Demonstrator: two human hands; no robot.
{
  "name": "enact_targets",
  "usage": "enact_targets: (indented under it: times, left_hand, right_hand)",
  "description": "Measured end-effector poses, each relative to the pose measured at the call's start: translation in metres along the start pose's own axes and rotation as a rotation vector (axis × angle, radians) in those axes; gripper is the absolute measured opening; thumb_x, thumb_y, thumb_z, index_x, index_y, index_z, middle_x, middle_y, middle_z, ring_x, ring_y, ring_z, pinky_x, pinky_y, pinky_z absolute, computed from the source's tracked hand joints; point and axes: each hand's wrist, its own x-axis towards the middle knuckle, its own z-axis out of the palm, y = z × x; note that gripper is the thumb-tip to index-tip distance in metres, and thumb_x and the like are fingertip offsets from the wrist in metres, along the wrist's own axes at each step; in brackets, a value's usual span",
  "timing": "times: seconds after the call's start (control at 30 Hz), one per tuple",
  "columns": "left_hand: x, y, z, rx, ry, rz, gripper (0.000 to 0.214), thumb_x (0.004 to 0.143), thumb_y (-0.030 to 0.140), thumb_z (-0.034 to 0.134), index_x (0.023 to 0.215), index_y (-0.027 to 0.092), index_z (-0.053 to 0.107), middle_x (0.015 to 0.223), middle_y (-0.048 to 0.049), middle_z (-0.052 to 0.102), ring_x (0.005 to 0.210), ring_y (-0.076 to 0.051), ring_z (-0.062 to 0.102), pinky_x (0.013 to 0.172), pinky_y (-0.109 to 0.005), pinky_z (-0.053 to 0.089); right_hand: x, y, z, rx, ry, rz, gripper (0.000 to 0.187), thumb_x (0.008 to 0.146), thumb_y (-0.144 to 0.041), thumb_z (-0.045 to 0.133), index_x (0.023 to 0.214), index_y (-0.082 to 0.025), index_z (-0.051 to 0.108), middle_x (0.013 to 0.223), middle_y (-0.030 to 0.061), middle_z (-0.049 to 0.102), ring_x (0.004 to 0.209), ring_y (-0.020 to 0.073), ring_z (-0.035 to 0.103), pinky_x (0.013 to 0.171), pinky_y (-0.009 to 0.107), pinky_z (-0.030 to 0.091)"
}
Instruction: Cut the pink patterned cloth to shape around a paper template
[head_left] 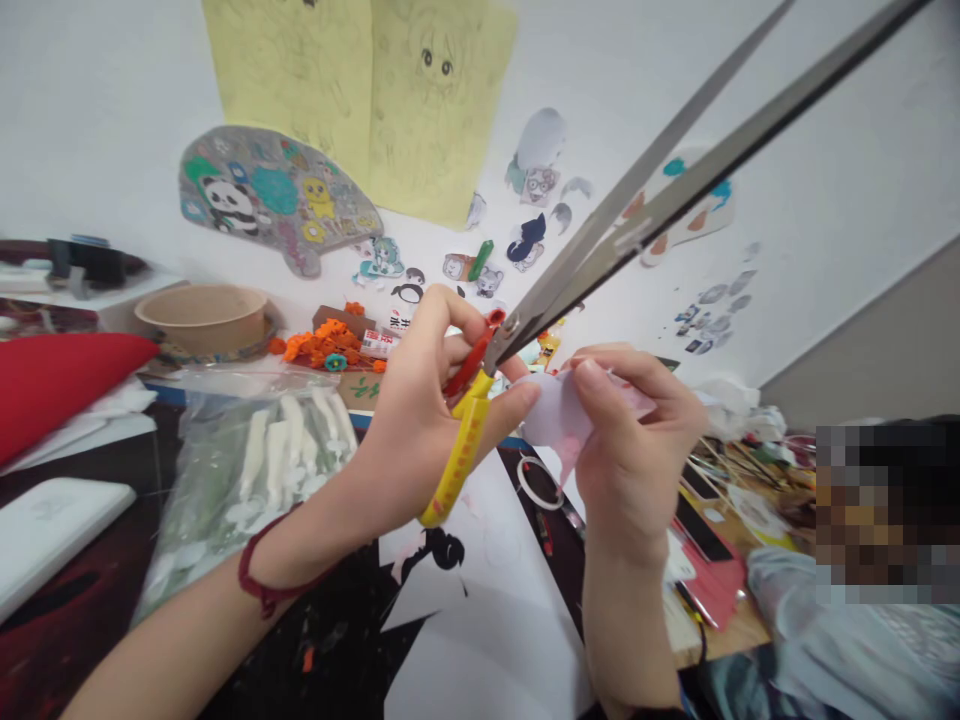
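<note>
Head view: the left hand (420,400), a red cord around its wrist, was closed on the scissors (466,440). Its fingers were curled through the yellow and red handles, and the long blades stood slightly apart, running up and to the right close past the camera. The right hand (630,450) pinched a small piece of pale paper (564,412) between thumb and bent fingers. It held the paper just beside the scissors' pivot, above the middle of the table (300,660); whether the blades touched the paper could not be told.

Under the hands a white sheet (487,610) lay on the dark tabletop, with a ring of tape (540,485) near the right wrist. Toward the left edge lay a clear plastic bag (247,460) of white pieces. Behind the bag, along the far edge, stood a brown paper bowl (202,315) and a heap of orange bits (326,345). A red cushion (52,380) lay at the far left corner.
</note>
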Motion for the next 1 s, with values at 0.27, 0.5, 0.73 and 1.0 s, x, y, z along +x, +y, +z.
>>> enact_targets:
  times: [0.27, 0.5, 0.73, 1.0]
  left_hand:
    - [0.002, 0.0, -0.003, 0.005, 0.041, 0.006, 0.044, 0.079, 0.023, 0.087, 0.095, 0.026, 0.046, 0.081, 0.0063, 0.067, 0.056, -0.008, 0.05, 0.048, -0.026, 0.041]
    - [0.001, 0.0, -0.003, 0.024, 0.107, 0.027, 0.045, 0.077, 0.023, 0.087, 0.093, 0.025, 0.044, 0.088, 0.0033, 0.067, 0.066, -0.01, 0.057, 0.053, -0.028, 0.043]
    - [0.0, 0.0, -0.001, 0.053, 0.071, 0.04, 0.046, 0.078, 0.017, 0.085, 0.093, 0.025, 0.042, 0.082, 0.0051, 0.067, 0.062, -0.01, 0.051, 0.054, -0.028, 0.039]
    - [0.004, 0.004, 0.0, 0.299, 0.025, 0.036, 0.031, 0.093, 0.031, 0.069, 0.095, 0.025, 0.038, 0.086, 0.0032, 0.056, 0.069, -0.012, 0.05, 0.068, -0.031, 0.043]
  right_hand:
    - [0.004, 0.0, -0.005, 0.026, -0.061, 0.116, 0.006, 0.081, -0.035, 0.083, 0.081, -0.03, 0.082, 0.081, -0.0013, 0.079, 0.075, 0.0136, 0.071, 0.066, 0.027, 0.056]
    - [0.004, 0.001, -0.003, 0.071, -0.098, 0.145, 0.006, 0.077, -0.03, 0.087, 0.08, -0.028, 0.082, 0.076, -0.0017, 0.078, 0.07, 0.0123, 0.069, 0.063, 0.026, 0.057]
    - [0.001, 0.003, 0.0, -0.003, -0.038, 0.09, 0.005, 0.079, -0.029, 0.085, 0.08, -0.027, 0.08, 0.075, -0.0027, 0.077, 0.069, 0.0125, 0.068, 0.064, 0.027, 0.056]
    - [0.011, 0.005, -0.012, -0.019, 0.037, -0.013, 0.008, 0.079, -0.021, 0.082, 0.083, -0.028, 0.079, 0.076, -0.0039, 0.076, 0.071, 0.0129, 0.068, 0.066, 0.029, 0.054]
